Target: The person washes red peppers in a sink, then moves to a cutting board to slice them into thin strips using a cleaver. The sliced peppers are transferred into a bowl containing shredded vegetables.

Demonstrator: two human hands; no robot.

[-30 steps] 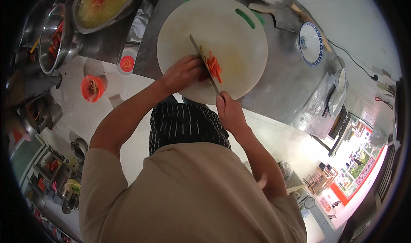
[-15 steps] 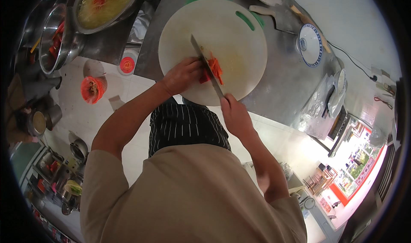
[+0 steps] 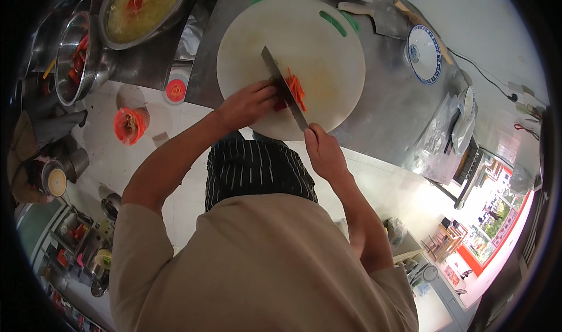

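A round white cutting board [image 3: 263, 27] lies before me on the metal table. My right hand [image 3: 324, 150] is closed round the handle of a kitchen knife [image 3: 284, 87], whose blade slants up and left across the board. Bent fingers of my left hand [image 3: 249, 105] press a red pepper piece [image 3: 281, 105] against the board, right beside the blade. The fingers and blade hide most of that piece. Thin red pepper strips [image 3: 297, 92] lie in a small pile on the blade's right side.
Far left stand a bowl of pale shreds [image 3: 158, 16] topped with red strips, and a steel bowl [image 3: 88, 68] of red pieces. At right are a cleaver [image 3: 386, 24], a blue-rimmed bowl [image 3: 430, 54] and plastic bags [image 3: 433, 144]. An orange-lined bin [image 3: 129, 126] stands on the floor.
The whole view has shifted slightly. Both hands and the knife stay in nearly the same place on the board, and less of the red pepper piece shows beside the blade.
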